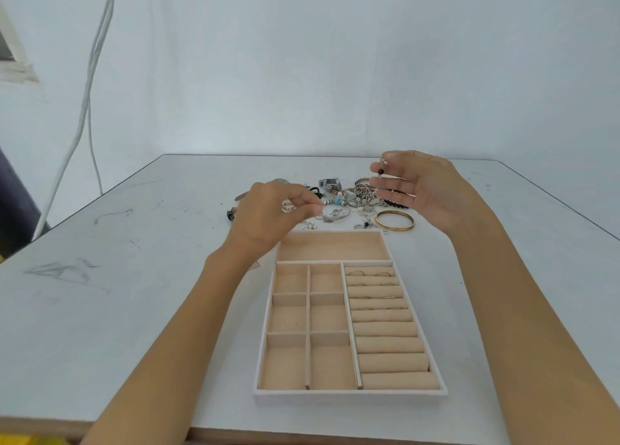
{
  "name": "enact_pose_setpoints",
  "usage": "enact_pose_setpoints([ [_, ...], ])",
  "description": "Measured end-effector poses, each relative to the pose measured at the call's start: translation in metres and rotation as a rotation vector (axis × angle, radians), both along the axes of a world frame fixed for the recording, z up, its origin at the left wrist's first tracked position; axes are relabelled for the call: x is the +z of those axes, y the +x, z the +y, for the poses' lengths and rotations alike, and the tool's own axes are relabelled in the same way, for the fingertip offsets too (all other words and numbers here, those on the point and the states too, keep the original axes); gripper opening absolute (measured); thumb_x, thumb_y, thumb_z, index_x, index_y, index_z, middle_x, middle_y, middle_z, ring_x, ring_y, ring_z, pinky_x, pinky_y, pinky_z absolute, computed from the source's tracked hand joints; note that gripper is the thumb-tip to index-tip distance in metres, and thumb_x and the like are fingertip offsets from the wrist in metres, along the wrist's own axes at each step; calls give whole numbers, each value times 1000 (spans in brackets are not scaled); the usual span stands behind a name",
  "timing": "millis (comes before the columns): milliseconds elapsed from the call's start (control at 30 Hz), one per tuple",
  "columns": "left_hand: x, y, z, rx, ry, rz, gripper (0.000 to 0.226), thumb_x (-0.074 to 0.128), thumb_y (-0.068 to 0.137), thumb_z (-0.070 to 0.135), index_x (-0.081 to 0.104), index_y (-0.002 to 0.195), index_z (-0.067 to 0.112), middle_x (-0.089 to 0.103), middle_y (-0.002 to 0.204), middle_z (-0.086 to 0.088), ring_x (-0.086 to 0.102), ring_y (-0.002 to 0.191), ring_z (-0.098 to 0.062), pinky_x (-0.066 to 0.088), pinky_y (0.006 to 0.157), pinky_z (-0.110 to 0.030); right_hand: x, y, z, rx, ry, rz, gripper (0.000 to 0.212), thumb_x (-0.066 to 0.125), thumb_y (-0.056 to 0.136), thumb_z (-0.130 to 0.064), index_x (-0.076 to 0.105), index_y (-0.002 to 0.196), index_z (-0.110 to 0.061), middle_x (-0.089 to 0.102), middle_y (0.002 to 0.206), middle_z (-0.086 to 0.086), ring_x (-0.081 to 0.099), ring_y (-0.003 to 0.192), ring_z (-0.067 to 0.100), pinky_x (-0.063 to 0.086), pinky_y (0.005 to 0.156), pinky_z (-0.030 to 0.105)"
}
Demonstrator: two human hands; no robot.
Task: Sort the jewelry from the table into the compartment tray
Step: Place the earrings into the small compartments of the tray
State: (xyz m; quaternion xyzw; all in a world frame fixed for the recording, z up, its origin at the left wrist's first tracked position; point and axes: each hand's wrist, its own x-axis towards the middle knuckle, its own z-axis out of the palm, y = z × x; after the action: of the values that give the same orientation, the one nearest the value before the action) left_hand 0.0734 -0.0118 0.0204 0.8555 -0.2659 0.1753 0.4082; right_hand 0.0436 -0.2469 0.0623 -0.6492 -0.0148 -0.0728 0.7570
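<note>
Head view: looking down at a white table (100,277), both forearms reaching forward.
Compartment tray (352,392): beige and cream-rimmed, lying flat on the table near the person, between the two forearms.
Tray layout: one wide compartment at the far end, six square ones on the left, padded ring rolls on the right.
Rings (355,273): a few thin ones are tucked into the farthest ring rolls.
Jewelry pile (355,196): a tangle of silver chains, beads and bracelets on the table just beyond the tray.
Gold bangle (395,220): flat on the table, near the tray's far right corner.
Left hand (268,213): at the pile's left edge with fingers curled, gripping a small silver piece (287,206). Its exact type is too small to tell.
Right hand (426,189): raised above the pile with the palm turned inward. Thumb and forefinger pinch a dangling dark-bead piece (380,170), and the other fingers are straight.
Background: pale wall with white cables (90,75) hanging at the left.
</note>
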Motion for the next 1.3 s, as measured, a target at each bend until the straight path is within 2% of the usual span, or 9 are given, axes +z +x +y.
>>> enact_pose_setpoints([
  [133, 5, -22, -12, -139, -11, 26, 5, 76, 78, 29, 76, 83, 29, 72, 83, 11, 63, 86, -1, 47, 89, -29, -3, -11, -1, -2, 9, 8, 6, 64, 87, -15, 67, 91, -12, 70, 88, 4, 68, 78, 23, 55, 79, 35],
  [267, 1, -42, -20, -259, 27, 29, 8, 77, 76, 30, 77, 82, 26, 73, 83, 11, 62, 88, -4, 46, 86, -26, -5, -23, 0, -3, 19, 11, 4, 63, 87, -13, 67, 89, -13, 67, 85, 3, 59, 60, 15, 51, 58, 23],
  [433, -7, -64, -22, -345, 50, 43, 11, 80, 74, 30, 77, 83, 25, 72, 80, 10, 63, 85, -6, 48, 85, -29, -12, -40, 0, 27, 62, 20, 7, 61, 88, -10, 68, 88, -9, 61, 73, 0, 49, 52, 13, 46, 51, 19],
  [667, -12, -80, -20, -413, 29, 69, 11, 82, 72, 23, 78, 81, 18, 73, 79, 7, 64, 84, -8, 49, 82, -21, -24, -58, -2, 21, 48, 46, 6, 62, 87, -11, 67, 91, -10, 61, 79, 3, 52, 55, 13, 45, 56, 21],
  [800, -15, -81, -18, -436, 99, -17, 12, 82, 71, 28, 78, 79, 19, 71, 75, 14, 64, 81, -5, 43, 80, -15, -28, -62, -3, -1, 58, 49, 11, 62, 87, -12, 65, 96, -8, 60, 79, 3, 54, 54, 13, 44, 58, 23],
  [1000, -16, -83, -19, -442, 140, -125, 10, 80, 72, 34, 77, 77, 26, 70, 72, 16, 62, 77, -3, 43, 86, -32, -29, -65, -1, -14, 41, 52, 12, 63, 86, -11, 66, 97, -7, 61, 79, 4, 55, 53, 13, 43, 56, 23],
  [1100, -14, -86, -19, -428, 182, -184, 6, 79, 72, 33, 76, 75, 28, 68, 70, 19, 59, 78, 2, 37, 90, -28, -29, -66, -1, -8, 43, 49, 11, 63, 86, -11, 66, 96, -7, 61, 79, 4, 55, 54, 14, 42, 56, 24],
  [1200, -13, -87, -20, -408, 273, -255, 5, 76, 74, 36, 75, 74, 30, 65, 69, 23, 52, 77, 9, 33, 87, -23, -28, -66, -1, -12, 44, 53, 13, 64, 86, -11, 66, 98, -6, 62, 77, 3, 55, 54, 14, 42, 55, 23],
  [1300, -11, -88, -20, -416, 345, -255, 7, 73, 77, 39, 74, 76, 32, 68, 73, 21, 53, 81, 6, 35, 87, -28, -28, -66, -1, -16, 49, 58, 12, 64, 87, -12, 66, 98, -7, 62, 76, 2, 55, 54, 14, 43, 52, 21],
])
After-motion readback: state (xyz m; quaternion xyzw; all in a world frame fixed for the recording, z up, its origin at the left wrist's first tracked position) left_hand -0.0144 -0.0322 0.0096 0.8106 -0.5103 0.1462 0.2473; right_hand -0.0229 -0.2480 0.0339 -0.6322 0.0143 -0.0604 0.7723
